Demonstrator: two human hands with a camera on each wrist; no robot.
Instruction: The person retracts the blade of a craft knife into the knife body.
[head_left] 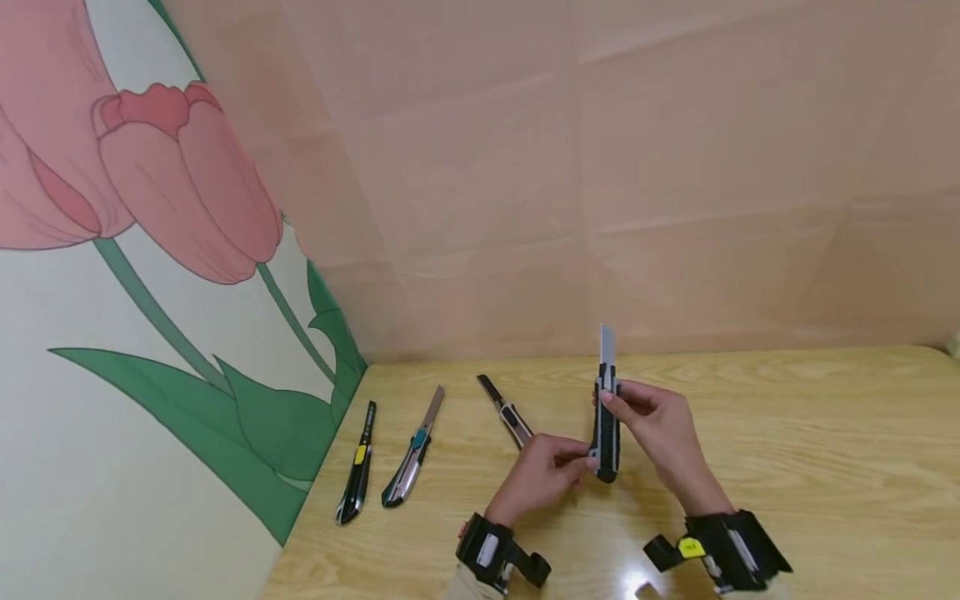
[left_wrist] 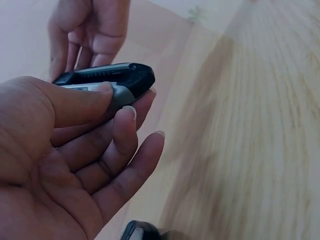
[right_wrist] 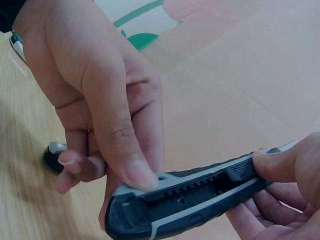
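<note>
Well inside table's left edge (head_left: 309,508), left hand (head_left: 542,471), right hand (head_left: 663,429) pinching cutter (head_left: 607,442)

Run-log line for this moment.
left hand: pinches base of black-and-grey box cutter | right hand: grips its body, blade out | wooden table: black yellow-slider cutter, silver teal-slider cutter, black-bladed cutter

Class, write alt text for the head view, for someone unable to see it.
A person's left grip and right grip hold a black-and-grey utility knife, blade up, above a wooden table. Three more utility knives lie to the left, one partly hidden.
</note>
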